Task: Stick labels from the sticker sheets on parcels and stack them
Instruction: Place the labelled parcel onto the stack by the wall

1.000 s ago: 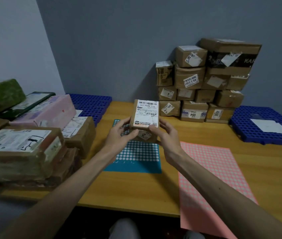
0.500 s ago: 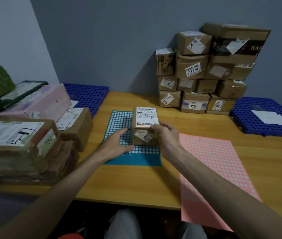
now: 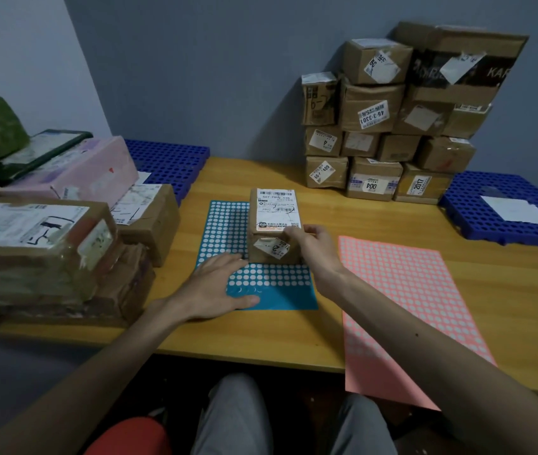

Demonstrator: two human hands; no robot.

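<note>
Head cam shows a wooden table [image 3: 261, 336] with everything spread out. Biggest thing is the stack of labelled cardboard boxes [image 3: 392, 126] far right against the wall, then a heap of unlabelled-looking parcels [image 3: 47, 244] on the left, cut off by the frame edge. Blue perforated pallets [image 3: 478, 218] sit at the far corners.

Next down: a pink sticker sheet [image 3: 402, 310] on the right, hanging off the near table edge, and a blue sticker sheet [image 3: 225, 231] in the middle. The small parcel [image 3: 276, 224] stands right on that blue sheet, its long axis running near to far, shipping label up.

Right hand [image 3: 310, 247] has its fingers curled over the near right top corner of the parcel, holding it down. Left hand [image 3: 218, 287] lies flat and spread on the blue sheet, gripping nothing, just left of and nearer than the parcel. So the dots lie right under the left fingertips, and that hand looks closest for peeling one.

Can't tell if a dot is already lifted, and the parcel hides part of the sheet.
</note>
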